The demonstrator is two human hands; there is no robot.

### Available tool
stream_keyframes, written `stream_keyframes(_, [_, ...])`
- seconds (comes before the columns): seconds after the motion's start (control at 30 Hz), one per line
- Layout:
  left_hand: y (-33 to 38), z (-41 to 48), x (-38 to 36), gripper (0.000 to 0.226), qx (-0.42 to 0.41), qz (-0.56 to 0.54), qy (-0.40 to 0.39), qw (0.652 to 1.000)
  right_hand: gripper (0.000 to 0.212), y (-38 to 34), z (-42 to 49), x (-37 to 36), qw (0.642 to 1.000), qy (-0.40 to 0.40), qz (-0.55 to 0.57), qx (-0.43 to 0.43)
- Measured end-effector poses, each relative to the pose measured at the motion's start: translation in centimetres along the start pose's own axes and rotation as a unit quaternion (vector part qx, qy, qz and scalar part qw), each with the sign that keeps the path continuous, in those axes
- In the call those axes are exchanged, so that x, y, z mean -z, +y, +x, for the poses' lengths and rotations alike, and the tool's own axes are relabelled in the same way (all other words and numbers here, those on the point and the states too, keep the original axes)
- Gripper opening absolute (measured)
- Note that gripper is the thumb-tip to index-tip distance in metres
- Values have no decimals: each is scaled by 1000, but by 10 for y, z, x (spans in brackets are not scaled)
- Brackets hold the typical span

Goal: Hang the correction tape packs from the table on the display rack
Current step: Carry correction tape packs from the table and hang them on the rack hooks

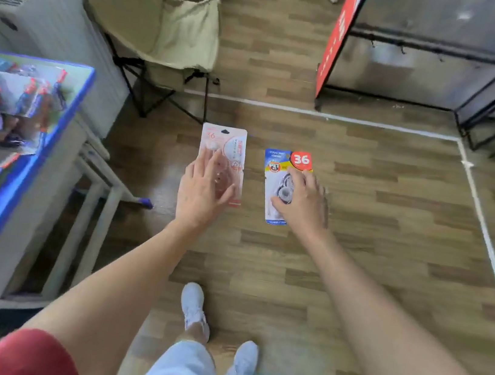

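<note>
Two packs in hand, both in air over floor (360, 235), between surface (73, 105) and display rack (434, 48). I see left hand (201, 190) gripping pink pack (225, 141), fingers (212, 160) spread over its face, thumb at edge; right hand (305, 198), fingers (296, 178) curled round blue pack (276, 166). My advice: keep hang holes (225, 131) at top clear of fingers, meet hooks (402, 48) square, hang packs singly; blurred heap (14, 97) of more waits on surface

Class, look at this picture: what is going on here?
A person holds one correction tape pack in each hand: a pink pack in the left hand, a blue pack in the right hand. More packs lie on the table at left. The display rack stands ahead right; neither pack hangs yet.
</note>
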State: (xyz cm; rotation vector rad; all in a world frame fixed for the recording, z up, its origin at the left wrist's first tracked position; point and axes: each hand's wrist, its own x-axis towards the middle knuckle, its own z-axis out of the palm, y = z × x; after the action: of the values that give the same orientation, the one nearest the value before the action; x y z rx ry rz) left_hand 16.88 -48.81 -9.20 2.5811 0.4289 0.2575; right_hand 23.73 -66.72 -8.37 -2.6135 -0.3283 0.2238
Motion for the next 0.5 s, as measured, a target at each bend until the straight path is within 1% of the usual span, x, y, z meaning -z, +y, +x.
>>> stream_keyframes(0.13, [52, -9, -43, 71, -45, -17, -42, 998, 62, 66, -21, 22, 997, 33, 9, -72])
stream_keyframes(0.27, [96, -1, -82, 70, -90, -30, -72, 993, 64, 117, -28, 43, 990, 59, 11, -127])
stream_keyframes(0.37, [126, 15, -106, 70, -113, -42, -94, 988, 64, 147, -18, 57, 983, 82, 9, -161])
stream_keyframes(0.5, [158, 58, -134, 69, -138, -55, -100, 984, 65, 178, 14, 77, 976, 102, -1, -195])
